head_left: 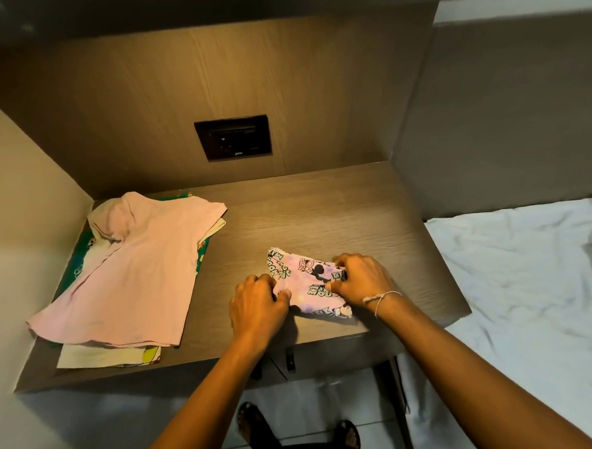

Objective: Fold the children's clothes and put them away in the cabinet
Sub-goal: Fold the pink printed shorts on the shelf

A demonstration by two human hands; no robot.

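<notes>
My left hand (257,301) and right hand (360,279) both pinch the little purple shorts (310,284) near the table's (321,206) front edge. They lie sideways between my hands.

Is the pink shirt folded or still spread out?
Spread out. The pink shirt lies flat and open, its sleeve sticking out, on top of other clothes on the desk.

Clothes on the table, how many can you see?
4, maybe more hidden. A pink shirt tops the left pile, over a cream piece and a green one. Both hands hold the small purple printed piece.
</notes>
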